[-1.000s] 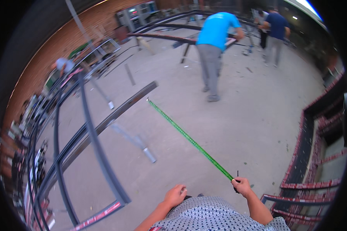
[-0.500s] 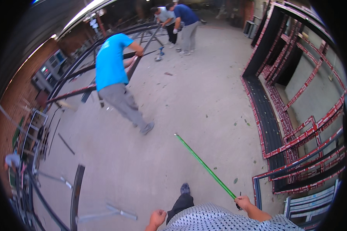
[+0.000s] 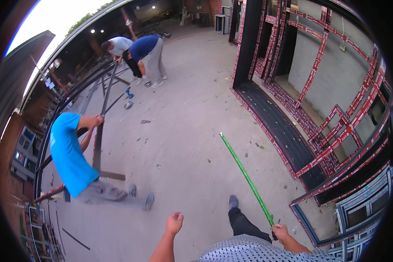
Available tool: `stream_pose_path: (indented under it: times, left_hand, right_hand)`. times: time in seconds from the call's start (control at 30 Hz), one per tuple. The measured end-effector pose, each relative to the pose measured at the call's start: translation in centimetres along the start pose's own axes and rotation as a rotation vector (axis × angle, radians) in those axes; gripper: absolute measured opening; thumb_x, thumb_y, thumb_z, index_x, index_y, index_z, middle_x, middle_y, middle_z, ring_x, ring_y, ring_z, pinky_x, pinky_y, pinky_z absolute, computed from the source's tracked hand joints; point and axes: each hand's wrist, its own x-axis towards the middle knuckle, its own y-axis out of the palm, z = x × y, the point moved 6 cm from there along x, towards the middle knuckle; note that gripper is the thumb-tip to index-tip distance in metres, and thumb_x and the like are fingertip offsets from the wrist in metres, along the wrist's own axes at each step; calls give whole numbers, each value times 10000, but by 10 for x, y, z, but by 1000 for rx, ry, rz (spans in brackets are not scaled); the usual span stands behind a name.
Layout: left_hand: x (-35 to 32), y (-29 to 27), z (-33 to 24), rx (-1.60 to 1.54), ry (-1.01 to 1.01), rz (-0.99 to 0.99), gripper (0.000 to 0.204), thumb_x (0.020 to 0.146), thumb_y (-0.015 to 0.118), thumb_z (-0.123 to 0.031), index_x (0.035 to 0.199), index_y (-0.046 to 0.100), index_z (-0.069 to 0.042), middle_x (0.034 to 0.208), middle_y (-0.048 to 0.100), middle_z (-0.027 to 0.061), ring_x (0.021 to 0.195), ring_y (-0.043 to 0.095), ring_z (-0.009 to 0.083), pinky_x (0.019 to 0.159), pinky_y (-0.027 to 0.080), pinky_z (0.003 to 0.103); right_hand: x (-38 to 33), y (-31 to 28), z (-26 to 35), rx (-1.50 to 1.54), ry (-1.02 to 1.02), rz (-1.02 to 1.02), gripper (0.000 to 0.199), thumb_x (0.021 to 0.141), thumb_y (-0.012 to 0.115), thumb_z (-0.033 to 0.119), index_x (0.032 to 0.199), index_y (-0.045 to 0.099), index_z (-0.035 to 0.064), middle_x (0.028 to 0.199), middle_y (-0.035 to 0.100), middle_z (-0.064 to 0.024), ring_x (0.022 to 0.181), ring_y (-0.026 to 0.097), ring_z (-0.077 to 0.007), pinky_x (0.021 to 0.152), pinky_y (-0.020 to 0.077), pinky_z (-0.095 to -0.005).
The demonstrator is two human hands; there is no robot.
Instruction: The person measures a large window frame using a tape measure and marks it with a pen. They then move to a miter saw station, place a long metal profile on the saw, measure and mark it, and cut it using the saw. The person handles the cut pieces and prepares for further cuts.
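Three other people work on the concrete yard, one in a bright blue shirt (image 3: 70,159), one in dark blue (image 3: 146,50) and one in grey (image 3: 118,45), and there is one green tape measure blade (image 3: 245,177).

You're working in soft, even daylight, no hard shadows falling on the concrete floor (image 3: 192,144). Sky (image 3: 52,17) at 11 o'clock is blowing out to pure white with a blue fringe along its edge. Small lamps (image 3: 153,7) are glowing at 12 o'clock in the dim shed. Fisheye is bending the red-and-black frames (image 3: 336,122) at 3 o'clock into curves. Black vignette is ringing the whole picture. Centre is staying fairly sharp; rim detail is smearing and softening.
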Motion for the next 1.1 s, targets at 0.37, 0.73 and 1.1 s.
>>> stream_pose_path:
  times: [0.37, 0.73, 1.1]
  left_hand:
    - [85, 79, 22, 119, -236, 298, 258, 946, 650, -262, 925, 686, -8, 816, 692, 71, 713, 639, 170, 655, 520, 341]
    - [395, 125, -5, 501, 319, 441, 274, 850, 753, -311, 887, 696, -45, 973, 741, 111, 845, 687, 294, 710, 537, 448]
    - [817, 58, -499, -371, -177, 166, 279, 973, 626, -239, 1059, 655, 24, 923, 706, 85, 744, 660, 143, 646, 545, 289]
  right_hand:
    - [204, 30, 338, 45, -88, -2, 114, 891, 675, 171, 839, 691, 71, 626, 544, -29, 470, 515, -176, 408, 464, -405]
    - [326, 138, 650, 82, -292, 10, 184, 949, 680, 223, 862, 700, 63, 649, 552, 16, 492, 497, -112, 415, 448, -339]
    - [422, 157, 770, 140, -76, -137, 190, 907, 695, 195, 784, 689, 49, 610, 558, -13, 457, 516, -152, 409, 478, -375]
